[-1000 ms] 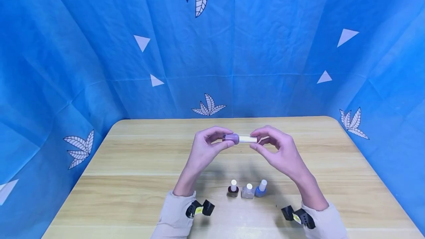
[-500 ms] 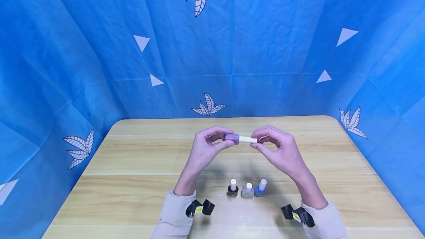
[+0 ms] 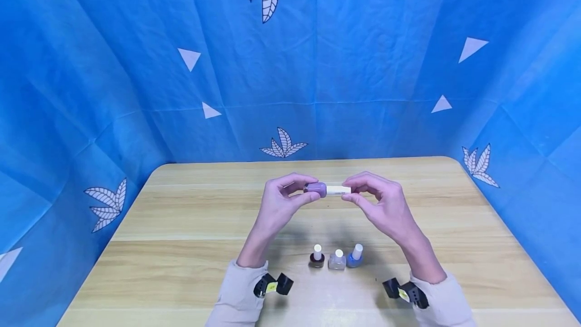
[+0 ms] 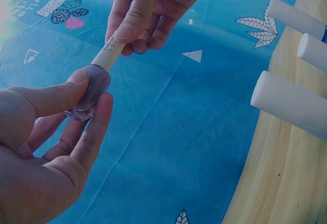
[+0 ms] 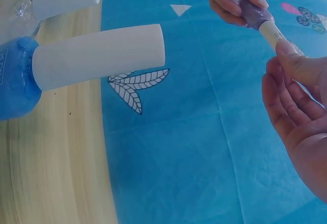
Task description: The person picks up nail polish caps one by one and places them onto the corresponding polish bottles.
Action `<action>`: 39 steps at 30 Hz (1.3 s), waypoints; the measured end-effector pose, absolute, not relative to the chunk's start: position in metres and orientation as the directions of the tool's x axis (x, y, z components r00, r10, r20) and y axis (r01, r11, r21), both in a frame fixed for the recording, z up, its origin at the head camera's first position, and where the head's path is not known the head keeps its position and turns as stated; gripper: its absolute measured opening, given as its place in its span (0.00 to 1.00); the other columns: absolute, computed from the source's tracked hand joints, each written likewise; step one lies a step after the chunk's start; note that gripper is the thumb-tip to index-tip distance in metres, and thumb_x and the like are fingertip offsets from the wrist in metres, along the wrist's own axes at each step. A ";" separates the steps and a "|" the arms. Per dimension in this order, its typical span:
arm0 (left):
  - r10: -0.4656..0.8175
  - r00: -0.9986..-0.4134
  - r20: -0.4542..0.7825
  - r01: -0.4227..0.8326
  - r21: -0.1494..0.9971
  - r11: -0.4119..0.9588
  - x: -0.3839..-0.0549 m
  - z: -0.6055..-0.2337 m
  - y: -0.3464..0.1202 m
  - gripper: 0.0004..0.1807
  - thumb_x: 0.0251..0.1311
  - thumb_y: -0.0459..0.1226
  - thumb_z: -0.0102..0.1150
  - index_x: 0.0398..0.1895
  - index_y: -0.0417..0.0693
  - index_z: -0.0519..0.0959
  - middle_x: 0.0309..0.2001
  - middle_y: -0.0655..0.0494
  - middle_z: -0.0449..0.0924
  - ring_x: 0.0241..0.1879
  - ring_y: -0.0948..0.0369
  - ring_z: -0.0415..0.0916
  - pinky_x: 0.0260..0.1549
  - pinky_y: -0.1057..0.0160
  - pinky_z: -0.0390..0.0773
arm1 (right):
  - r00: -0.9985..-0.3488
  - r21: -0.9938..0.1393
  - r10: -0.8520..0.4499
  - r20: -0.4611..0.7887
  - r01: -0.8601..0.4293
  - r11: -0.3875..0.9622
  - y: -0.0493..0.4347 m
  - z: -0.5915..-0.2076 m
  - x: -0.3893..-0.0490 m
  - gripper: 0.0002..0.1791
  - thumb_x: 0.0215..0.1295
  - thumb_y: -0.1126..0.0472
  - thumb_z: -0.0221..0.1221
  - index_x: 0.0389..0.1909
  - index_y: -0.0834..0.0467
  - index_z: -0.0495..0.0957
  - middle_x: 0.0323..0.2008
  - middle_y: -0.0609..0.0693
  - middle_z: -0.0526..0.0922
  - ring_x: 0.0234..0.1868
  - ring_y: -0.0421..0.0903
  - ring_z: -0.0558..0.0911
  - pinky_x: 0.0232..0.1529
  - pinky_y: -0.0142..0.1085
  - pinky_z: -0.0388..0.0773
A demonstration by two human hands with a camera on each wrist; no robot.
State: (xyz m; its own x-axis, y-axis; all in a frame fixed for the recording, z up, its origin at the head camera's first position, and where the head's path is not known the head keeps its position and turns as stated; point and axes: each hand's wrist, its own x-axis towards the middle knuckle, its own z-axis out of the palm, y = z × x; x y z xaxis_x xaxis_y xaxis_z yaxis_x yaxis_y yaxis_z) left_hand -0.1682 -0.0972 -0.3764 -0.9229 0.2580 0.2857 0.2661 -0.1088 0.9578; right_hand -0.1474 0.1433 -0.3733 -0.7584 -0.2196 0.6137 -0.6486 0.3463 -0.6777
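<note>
A purple nail polish bottle (image 3: 316,189) with a white cap (image 3: 336,191) is held sideways above the table. My left hand (image 3: 282,205) pinches the glass body between thumb and fingers. From the other side, my right hand (image 3: 382,207) pinches the end of the cap. Small dark print shows on the cap in the left wrist view, where the bottle (image 4: 95,86) lies tilted between both hands. Cap and bottle meet with no visible gap.
Three more white-capped nail polish bottles stand in a row nearer me: a dark one (image 3: 316,260), a clear one (image 3: 337,262) and a blue one (image 3: 354,259). The wooden table (image 3: 181,256) is enclosed by a blue patterned cloth (image 3: 363,64).
The print on the cap has come into view, and my right fingers have shifted slightly on it. My left hand keeps its hold. The head view has moved a little.
</note>
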 end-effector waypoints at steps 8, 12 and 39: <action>0.253 -0.925 0.283 0.262 0.958 -0.116 -0.165 -0.374 -0.100 0.14 0.57 0.27 0.73 0.48 0.37 0.86 0.47 0.46 0.85 0.48 0.50 0.84 0.50 0.55 0.86 | -0.791 -0.732 -0.214 0.573 -0.611 0.302 0.139 -0.372 -0.146 0.13 0.62 0.74 0.69 0.45 0.59 0.86 0.39 0.49 0.88 0.35 0.44 0.86 0.43 0.31 0.87; 0.259 -0.925 0.279 0.252 0.958 -0.134 -0.164 -0.373 -0.102 0.14 0.58 0.25 0.72 0.47 0.36 0.85 0.48 0.44 0.84 0.49 0.50 0.84 0.51 0.55 0.86 | -0.807 -0.756 -0.202 0.555 -0.591 0.281 0.137 -0.370 -0.144 0.14 0.63 0.74 0.68 0.48 0.60 0.86 0.40 0.51 0.88 0.38 0.44 0.86 0.46 0.32 0.87; 0.287 -0.929 0.232 0.232 0.972 -0.032 -0.153 -0.398 -0.126 0.13 0.56 0.23 0.72 0.44 0.35 0.85 0.43 0.43 0.87 0.44 0.50 0.87 0.50 0.57 0.86 | -0.898 -0.872 -0.202 0.391 -0.432 0.230 0.107 -0.369 -0.133 0.08 0.63 0.63 0.72 0.43 0.57 0.87 0.38 0.48 0.89 0.39 0.46 0.88 0.40 0.33 0.87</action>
State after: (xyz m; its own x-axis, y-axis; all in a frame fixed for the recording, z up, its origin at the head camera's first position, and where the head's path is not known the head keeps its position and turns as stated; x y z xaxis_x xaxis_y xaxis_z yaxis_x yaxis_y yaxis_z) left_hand -0.1529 -0.1257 -0.3984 -0.9294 0.2874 0.2315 0.2324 -0.0315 0.9721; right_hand -0.1328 0.1068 -0.3687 -0.8979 -0.2016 0.3912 -0.4317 0.2302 -0.8722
